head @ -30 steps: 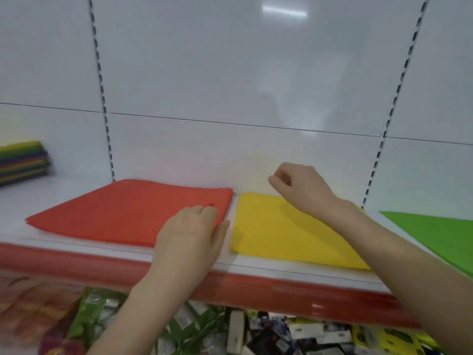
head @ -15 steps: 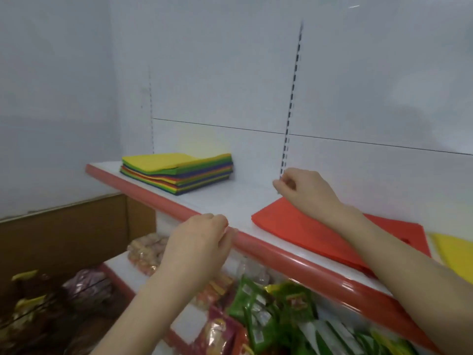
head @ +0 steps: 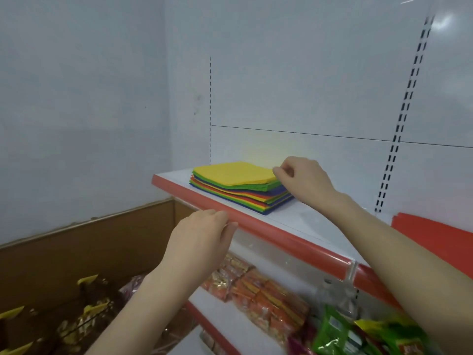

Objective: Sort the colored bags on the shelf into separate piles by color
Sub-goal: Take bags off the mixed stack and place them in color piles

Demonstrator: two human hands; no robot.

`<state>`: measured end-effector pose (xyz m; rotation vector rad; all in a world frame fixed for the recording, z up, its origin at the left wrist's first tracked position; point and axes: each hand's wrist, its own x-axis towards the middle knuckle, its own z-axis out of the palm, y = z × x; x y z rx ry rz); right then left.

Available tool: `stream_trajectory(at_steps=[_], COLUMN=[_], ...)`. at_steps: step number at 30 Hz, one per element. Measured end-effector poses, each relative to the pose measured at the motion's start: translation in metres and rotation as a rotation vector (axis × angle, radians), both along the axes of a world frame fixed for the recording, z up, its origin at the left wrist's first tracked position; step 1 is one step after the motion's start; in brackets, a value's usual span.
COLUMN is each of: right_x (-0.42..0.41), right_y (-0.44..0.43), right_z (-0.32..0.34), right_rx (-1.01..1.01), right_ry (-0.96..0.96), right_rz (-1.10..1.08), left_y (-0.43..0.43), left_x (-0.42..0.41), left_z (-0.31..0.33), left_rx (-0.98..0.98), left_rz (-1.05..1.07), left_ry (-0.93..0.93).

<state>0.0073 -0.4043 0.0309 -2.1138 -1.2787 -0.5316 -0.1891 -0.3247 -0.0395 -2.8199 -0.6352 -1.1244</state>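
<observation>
A mixed stack of colored bags (head: 238, 190) lies at the left end of the white shelf (head: 294, 221), with a yellow bag (head: 233, 172) on top and green, blue, red and orange layers below. My right hand (head: 303, 179) is at the stack's right corner, and its curled fingertips pinch the corner of the yellow bag. My left hand (head: 202, 235) hovers lower, loosely curled at the shelf's red front edge (head: 281, 239), and holds nothing. A pile of red bags (head: 440, 239) lies flat on the shelf at the right, partly cut off by the frame.
White back panels with slotted uprights (head: 399, 129) rise behind the shelf. Below it, a lower shelf holds orange snack packs (head: 258, 290) and green packets (head: 340, 334). A brown cardboard box (head: 76, 252) with wrapped goods stands at the lower left.
My view swung left from the red and yellow piles to the mixed stack. My right hand travelled to the stack's corner, and my left hand left the red pile for the shelf's front edge.
</observation>
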Motion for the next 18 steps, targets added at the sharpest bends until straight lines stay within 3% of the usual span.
stream_trajectory(at_steps=[18], right_x=[0.104], right_y=[0.168], right_z=[0.012], right_rx=[-0.219], right_ry=[-0.066], right_rz=[-0.205], left_y=[0.187], left_x=[0.109], left_z=[0.004], left_rx=[0.027], left_rz=[-0.027], left_ry=[0.003])
